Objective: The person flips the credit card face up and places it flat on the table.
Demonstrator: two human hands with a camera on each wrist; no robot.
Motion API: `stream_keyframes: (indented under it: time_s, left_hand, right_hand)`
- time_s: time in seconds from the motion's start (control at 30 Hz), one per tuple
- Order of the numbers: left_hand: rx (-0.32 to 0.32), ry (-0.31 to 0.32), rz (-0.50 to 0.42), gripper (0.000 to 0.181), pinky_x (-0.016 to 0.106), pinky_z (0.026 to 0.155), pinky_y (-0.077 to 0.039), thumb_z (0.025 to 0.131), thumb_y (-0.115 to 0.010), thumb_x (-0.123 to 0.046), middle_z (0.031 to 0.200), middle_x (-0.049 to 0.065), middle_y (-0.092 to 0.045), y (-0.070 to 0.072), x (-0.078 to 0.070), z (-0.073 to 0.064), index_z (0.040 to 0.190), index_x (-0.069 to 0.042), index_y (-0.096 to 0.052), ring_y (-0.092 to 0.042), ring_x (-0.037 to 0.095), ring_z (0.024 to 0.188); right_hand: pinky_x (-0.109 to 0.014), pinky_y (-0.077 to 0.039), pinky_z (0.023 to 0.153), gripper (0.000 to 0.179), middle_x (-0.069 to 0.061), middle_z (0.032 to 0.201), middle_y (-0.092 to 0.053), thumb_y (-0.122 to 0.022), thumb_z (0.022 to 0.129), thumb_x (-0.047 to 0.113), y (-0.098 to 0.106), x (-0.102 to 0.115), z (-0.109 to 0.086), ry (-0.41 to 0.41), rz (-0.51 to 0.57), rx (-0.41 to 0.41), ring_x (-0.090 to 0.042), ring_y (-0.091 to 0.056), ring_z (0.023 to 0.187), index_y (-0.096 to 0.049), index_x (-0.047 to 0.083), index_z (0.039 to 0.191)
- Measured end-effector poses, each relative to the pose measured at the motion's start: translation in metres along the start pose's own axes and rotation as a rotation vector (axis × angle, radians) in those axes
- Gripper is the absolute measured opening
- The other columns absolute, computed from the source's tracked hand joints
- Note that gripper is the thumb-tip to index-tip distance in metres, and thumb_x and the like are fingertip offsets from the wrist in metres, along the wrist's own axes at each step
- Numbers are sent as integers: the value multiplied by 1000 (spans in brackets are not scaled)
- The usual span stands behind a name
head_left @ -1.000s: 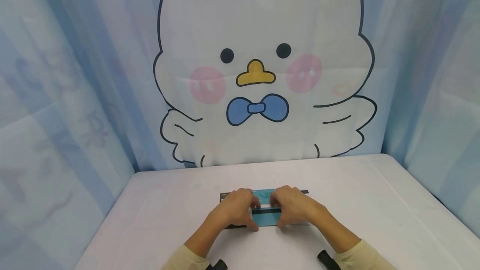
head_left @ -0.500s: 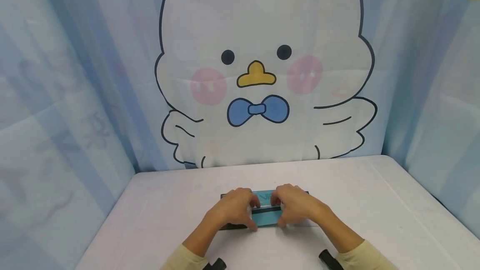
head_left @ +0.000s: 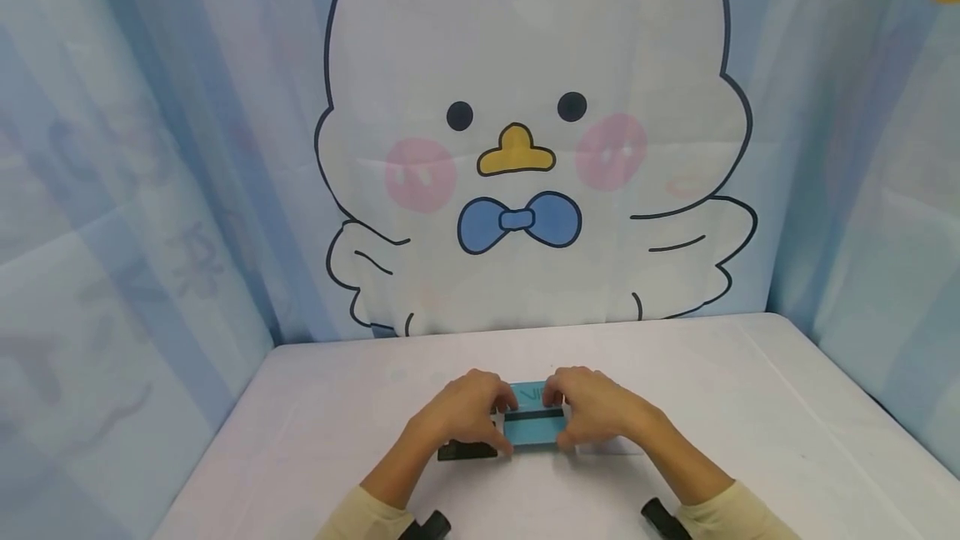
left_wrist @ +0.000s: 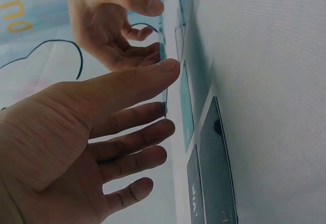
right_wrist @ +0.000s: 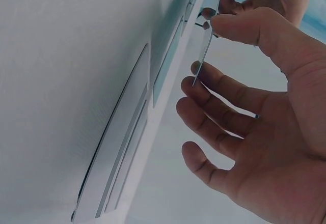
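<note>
Across the table [head_left: 360, 394], 1 black card [head_left: 467, 451] is overhung by the left hand [head_left: 463, 408]; 1 raised blue card [head_left: 534, 432] is pinched at 2 ends between thumbs and fingers; 1 pale card [right_wrist: 118, 135] is overhung by the right hand [head_left: 597, 407].

At the lower centre of the head view, the space between the left hand [head_left: 465, 408] and right hand [head_left: 602, 407] is blocked by a striped blue card [head_left: 534, 432], pinched by both. In the right wrist view, only a narrow gap is left between the fingers and the flat cards [right_wrist: 119, 137]. Wider passage is offered by the tabletop [head_left: 315, 432] at lower left and lower right, bounded behind by the backdrop [head_left: 517, 290].
</note>
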State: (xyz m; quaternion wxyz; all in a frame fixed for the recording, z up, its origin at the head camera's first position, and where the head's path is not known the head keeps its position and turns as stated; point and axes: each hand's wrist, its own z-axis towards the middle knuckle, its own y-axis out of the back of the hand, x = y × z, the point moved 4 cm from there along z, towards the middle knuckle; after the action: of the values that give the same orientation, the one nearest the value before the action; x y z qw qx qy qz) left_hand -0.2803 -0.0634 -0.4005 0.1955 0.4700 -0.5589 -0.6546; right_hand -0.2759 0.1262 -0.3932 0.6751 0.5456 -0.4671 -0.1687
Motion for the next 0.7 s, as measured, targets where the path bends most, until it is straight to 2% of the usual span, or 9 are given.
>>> stream_keyframes:
  time_s: [0.27, 0.7]
  left_hand:
    - [-34, 4, -25, 49, 25, 84, -55, 69, -99, -33, 98, -10, -76, 1, 2, 0, 111, -16, -79, -65, 3, 88]
    - [-58, -8, -30, 48, 27, 83, -54, 70, -98, -34, 94, -10, -75, 6, 4, -2, 111, -16, -80, -65, 7, 88]
  right_hand:
    - [-43, -49, 84, 44, 3, 101, -66, -90, 70, 19, 2, -3, 1, 18, -16, -5, -17, -56, 94, -72, 11, 109]
    - [-38, -48, 80, 44, 3, 102, -66, -88, 68, 16, 5, -1, -1, 45, 19, -30, -17, -55, 92, -72, 10, 109]
